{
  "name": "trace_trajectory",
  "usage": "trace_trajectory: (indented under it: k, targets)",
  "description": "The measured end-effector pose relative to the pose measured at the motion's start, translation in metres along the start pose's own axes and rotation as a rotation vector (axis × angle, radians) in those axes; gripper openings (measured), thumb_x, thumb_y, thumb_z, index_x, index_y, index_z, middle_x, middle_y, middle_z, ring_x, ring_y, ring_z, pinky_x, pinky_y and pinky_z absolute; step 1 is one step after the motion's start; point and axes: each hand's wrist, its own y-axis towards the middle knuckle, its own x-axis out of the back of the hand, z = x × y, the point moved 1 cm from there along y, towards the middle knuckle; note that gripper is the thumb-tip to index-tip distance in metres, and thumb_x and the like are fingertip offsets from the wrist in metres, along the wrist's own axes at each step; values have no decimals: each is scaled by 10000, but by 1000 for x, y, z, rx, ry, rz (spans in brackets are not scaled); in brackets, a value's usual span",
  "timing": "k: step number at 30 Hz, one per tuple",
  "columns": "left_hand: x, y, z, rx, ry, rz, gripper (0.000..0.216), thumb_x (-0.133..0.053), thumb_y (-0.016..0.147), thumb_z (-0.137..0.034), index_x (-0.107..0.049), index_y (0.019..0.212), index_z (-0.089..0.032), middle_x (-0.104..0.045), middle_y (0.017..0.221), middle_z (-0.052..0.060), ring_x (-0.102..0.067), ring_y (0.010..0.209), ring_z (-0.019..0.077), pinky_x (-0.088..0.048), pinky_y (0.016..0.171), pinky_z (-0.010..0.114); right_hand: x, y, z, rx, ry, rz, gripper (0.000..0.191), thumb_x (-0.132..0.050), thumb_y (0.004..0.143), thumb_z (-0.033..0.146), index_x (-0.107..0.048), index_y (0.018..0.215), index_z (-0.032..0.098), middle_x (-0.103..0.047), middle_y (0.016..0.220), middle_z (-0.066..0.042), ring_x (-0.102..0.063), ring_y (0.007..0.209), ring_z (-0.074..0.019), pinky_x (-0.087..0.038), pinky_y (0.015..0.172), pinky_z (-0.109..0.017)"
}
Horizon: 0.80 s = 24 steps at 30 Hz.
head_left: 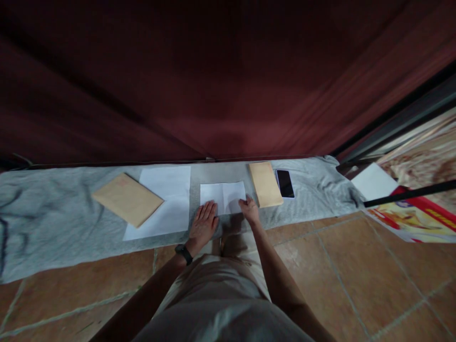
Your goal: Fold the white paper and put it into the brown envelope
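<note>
A small white sheet of paper [221, 191], with a crease down its middle, lies on the grey cloth in front of me. My left hand [204, 223] rests flat on its lower left part, fingers stretched out. At the lower right corner, my right hand [250, 210] is closed, thumb and fingers pinching the paper's edge. Just right of that hand lies a tan envelope [265, 185]. Farther left, a second tan envelope [127, 199] lies at an angle, partly over larger white paper [171, 202].
A dark-screened phone [285, 184] lies beside the right envelope. The grey cloth [53, 213] covers a long narrow surface against a dark red upright panel [221, 109]. At the far right are a dark metal bar [413, 194] and a red and yellow printed box [416, 218]. Tiled floor [320, 266] lies below.
</note>
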Motion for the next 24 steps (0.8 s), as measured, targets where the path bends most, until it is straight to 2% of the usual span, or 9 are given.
trace_trajectory:
  k: [4, 7, 9, 11, 14, 16, 19, 22, 24]
  targets:
    - [1, 0, 0, 6, -22, -10, 589, -305, 1051, -349, -356, 1584, -104, -372, 1641, 143, -283, 1553, 252, -238, 1284, 466, 16, 9, 19, 14, 164, 79, 307, -529, 920, 450, -667, 842, 187, -676, 681, -4, -634, 660, -176, -500, 588, -252]
    - [2, -3, 1, 31, -46, -43, 623, -325, 1052, -371, -278, 1613, -104, -298, 1672, 158, -251, 1564, 269, -258, 1273, 491, 43, 17, 53, 57, 356, 72, 382, -560, 911, 513, -698, 940, 157, -698, 735, -8, -622, 659, -164, -506, 605, -253]
    - [1, -6, 3, 69, -78, -82, 641, -343, 1051, -376, -234, 1624, -111, -253, 1688, 165, -224, 1572, 278, -284, 1262, 493, 67, 19, 82, 189, 458, 22, 389, -578, 925, 508, -717, 998, 151, -719, 822, -21, -638, 738, -168, -523, 678, -262]
    - [0, -8, 6, 100, -146, -122, 643, -360, 1052, -369, -217, 1626, -117, -238, 1694, 170, -224, 1573, 277, -320, 1248, 474, 87, 15, 107, 344, 398, -45, 377, -554, 969, 483, -728, 1079, 167, -741, 962, -35, -666, 914, -193, -541, 814, -291]
    - [-2, -10, 12, 127, -304, -180, 615, -370, 1051, -332, -229, 1621, -149, -234, 1698, 155, -268, 1559, 264, -351, 1239, 454, 92, -1, 121, 556, 204, -16, 335, -476, 1038, 378, -733, 1169, 209, -740, 1146, -54, -670, 1102, -213, -532, 972, -341]
    - [-3, -11, 16, 157, -417, -223, 589, -372, 1047, -303, -259, 1613, -186, -232, 1702, 131, -290, 1551, 257, -354, 1241, 460, 76, -16, 108, 674, 54, 84, 329, -444, 1053, 275, -725, 1221, 244, -722, 1237, -53, -655, 1176, -197, -510, 1056, -354]
    - [-2, -15, 22, 229, -564, -306, 536, -378, 1045, -279, -341, 1578, -240, -294, 1681, 94, -321, 1538, 244, -332, 1257, 470, 42, -40, 65, 820, -136, 190, 332, -492, 1012, 165, -718, 1239, 253, -703, 1300, -59, -629, 1234, -198, -439, 1173, -398]
    - [6, -19, 28, 288, -653, -380, 474, -374, 1051, -285, -437, 1519, -249, -388, 1627, 88, -368, 1511, 235, -313, 1265, 476, 17, -60, 16, 856, -231, 296, 379, -533, 957, 103, -692, 1264, 257, -689, 1325, -62, -604, 1274, -222, -429, 1187, -444]
    - [14, -16, 30, 266, -680, -373, 443, -360, 1057, -295, -493, 1476, -242, -441, 1589, 89, -402, 1489, 231, -332, 1254, 476, 10, -69, -8, 829, -202, 302, 371, -535, 940, 89, -691, 1240, 243, -686, 1324, -65, -598, 1276, -226, -448, 1173, -442]
